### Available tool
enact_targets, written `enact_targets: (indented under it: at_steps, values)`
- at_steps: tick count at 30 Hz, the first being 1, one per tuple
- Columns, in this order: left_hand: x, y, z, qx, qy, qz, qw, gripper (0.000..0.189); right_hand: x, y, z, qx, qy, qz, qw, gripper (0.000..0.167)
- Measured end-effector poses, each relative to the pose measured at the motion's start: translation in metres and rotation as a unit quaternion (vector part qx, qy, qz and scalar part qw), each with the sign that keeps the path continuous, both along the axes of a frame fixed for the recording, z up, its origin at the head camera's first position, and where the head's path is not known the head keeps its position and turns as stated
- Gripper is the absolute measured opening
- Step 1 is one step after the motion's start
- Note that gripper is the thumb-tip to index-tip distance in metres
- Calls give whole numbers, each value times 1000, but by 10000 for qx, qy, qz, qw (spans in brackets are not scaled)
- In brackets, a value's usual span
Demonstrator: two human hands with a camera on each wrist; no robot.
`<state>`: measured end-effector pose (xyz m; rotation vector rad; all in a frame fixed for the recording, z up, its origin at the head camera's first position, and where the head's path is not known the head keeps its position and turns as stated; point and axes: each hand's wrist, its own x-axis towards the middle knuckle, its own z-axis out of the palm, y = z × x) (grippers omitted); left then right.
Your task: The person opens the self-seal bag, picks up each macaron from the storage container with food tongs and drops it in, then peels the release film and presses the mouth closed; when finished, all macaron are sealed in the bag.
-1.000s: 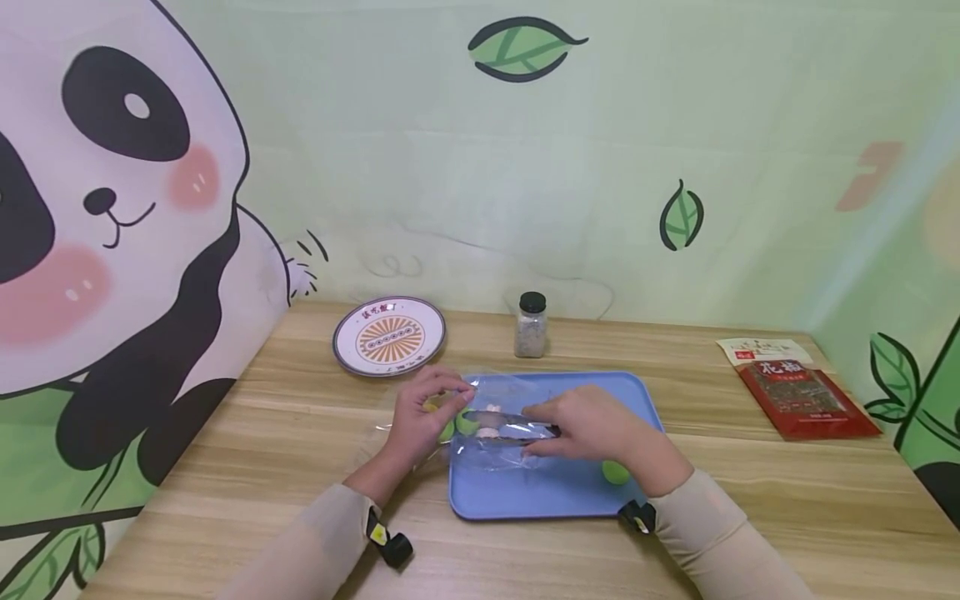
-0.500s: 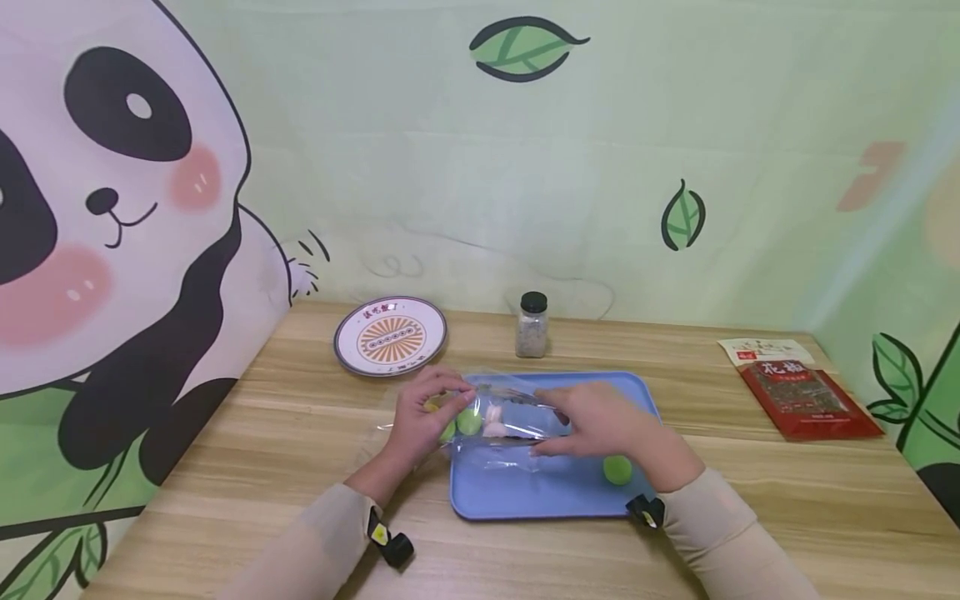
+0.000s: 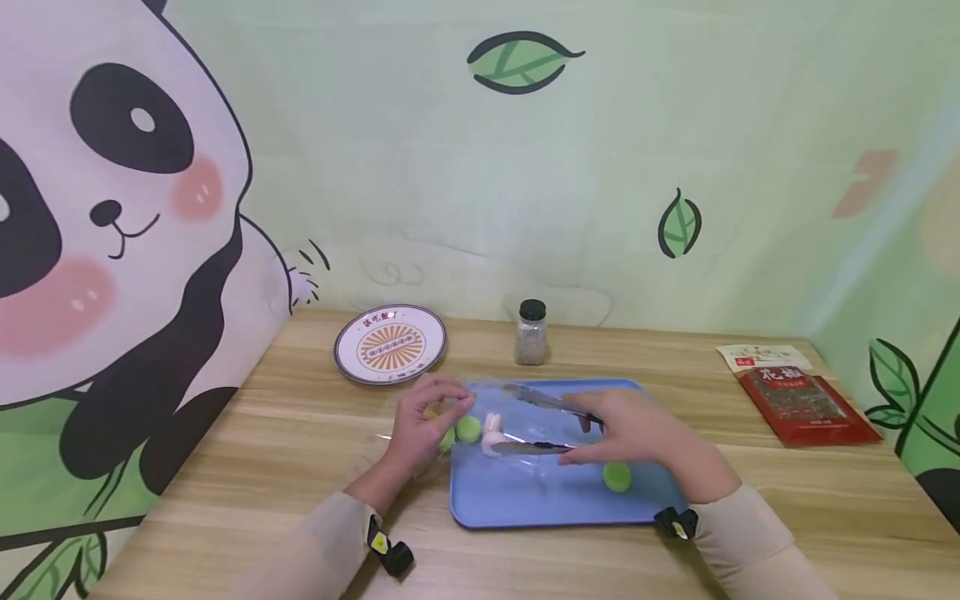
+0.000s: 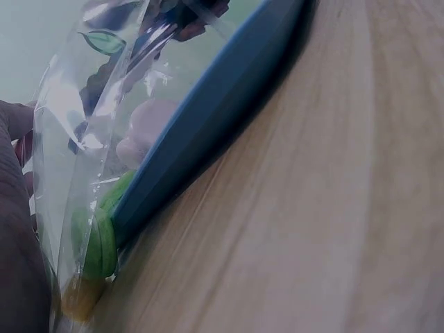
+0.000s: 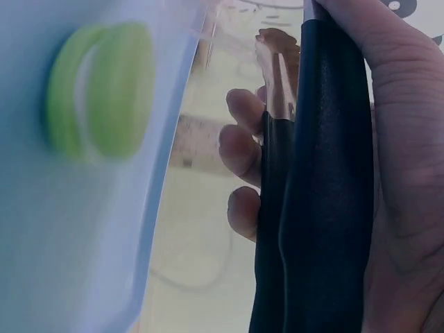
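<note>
My left hand (image 3: 420, 421) pinches the edge of a clear plastic bag (image 4: 59, 132) at the tray's left side. Inside the bag show green macarons (image 3: 468, 429), a yellow one (image 4: 82, 298) and a pink piece with two ear-like prongs (image 3: 492, 440). Metal tongs with black handles (image 5: 326, 173) are in the grip of my right hand (image 3: 637, 429), arms spread wide. Their tips reach over the bag, one on each side of the pink piece. Another green macaron (image 3: 617, 477) lies on the blue tray (image 3: 540, 507), below the right hand.
Behind the tray stands a small jar with a black lid (image 3: 531, 333). A patterned plate (image 3: 390, 343) is at the back left. A red spice packet (image 3: 806, 404) lies at the right of the wooden table (image 3: 262, 467), in front of the printed backdrop (image 3: 420, 167).
The tongs' arms have spread apart around the pink piece, which now shows more plainly. My right hand has shifted right; the left hand keeps its pinch on the bag.
</note>
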<state>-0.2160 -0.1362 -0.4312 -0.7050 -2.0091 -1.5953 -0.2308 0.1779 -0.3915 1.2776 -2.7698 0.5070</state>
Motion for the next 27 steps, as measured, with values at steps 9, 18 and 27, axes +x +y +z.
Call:
enact_targets:
  at_steps: [9, 18, 27]
  values:
    - [1, -2, -2, -17, 182, 35, 9998, 8, 9, 31, -4, -139, -317, -266, 9990, 68]
    - [-2, -1, -3, 16, 162, -109, 9998, 8, 23, 72, -17, -313, 25, -1325, 9907, 74]
    - [-2, 0, -4, -31, 113, -64, 9999, 8, 43, 114, -34, -376, 576, -2100, 9753, 64]
